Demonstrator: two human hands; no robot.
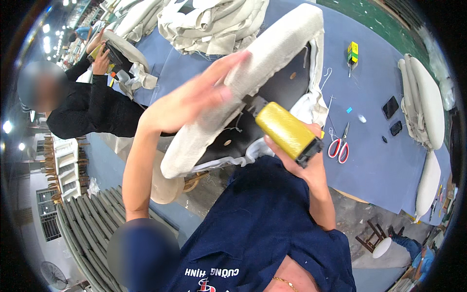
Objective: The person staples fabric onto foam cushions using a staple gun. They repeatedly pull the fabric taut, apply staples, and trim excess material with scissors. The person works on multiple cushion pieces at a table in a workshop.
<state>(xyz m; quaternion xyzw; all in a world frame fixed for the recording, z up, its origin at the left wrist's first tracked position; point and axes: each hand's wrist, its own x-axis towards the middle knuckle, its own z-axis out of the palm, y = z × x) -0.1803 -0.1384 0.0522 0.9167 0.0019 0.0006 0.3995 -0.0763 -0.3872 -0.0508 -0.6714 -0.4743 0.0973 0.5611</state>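
Observation:
A seat cushion (272, 53) covered in beige woven fabric stands tilted in front of me, its black underside (287, 80) facing me. White lining and loose fabric edges hang along its near rim. My left hand (187, 100) lies against the beige side with fingers stretched out, slightly blurred. In my right hand (309, 170) is a yellow and black staple gun (287, 129), fingers wrapped around it. Its nose points at the fabric's edge on the underside; whether it touches cannot be told. A loose thread dangles near the cushion's right corner.
On the blue table (374, 160) lie red-handled scissors (339, 146), a yellow-green box (352, 53), a phone (390, 107) and small dark items. Fabric covers (209, 24) are piled at the back; finished cushions (428, 97) stand right. A co-worker (92, 107) handles another cushion at left.

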